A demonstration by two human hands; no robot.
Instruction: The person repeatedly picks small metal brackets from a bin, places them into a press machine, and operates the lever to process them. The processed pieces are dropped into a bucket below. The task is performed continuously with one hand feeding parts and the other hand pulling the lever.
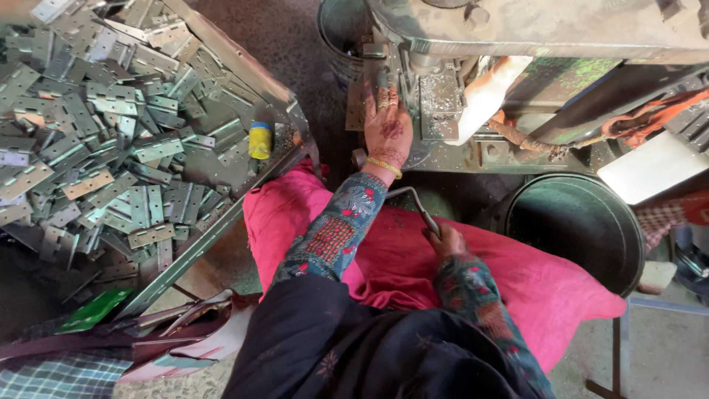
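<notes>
Left hand (pixel 387 125) is lying flat, fingers spread, on the press bed (pixel 443 96) (metal machine at 12 o'clock), gripping nothing. Right hand (pixel 445 241) is closing fully around the bent lever handle (pixel 413 198); hinges (pixel 111 125) are lying piled at 10 o'clock.

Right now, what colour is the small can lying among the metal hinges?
Yellow with a blue top: the small can, clearest in the head view.
</notes>
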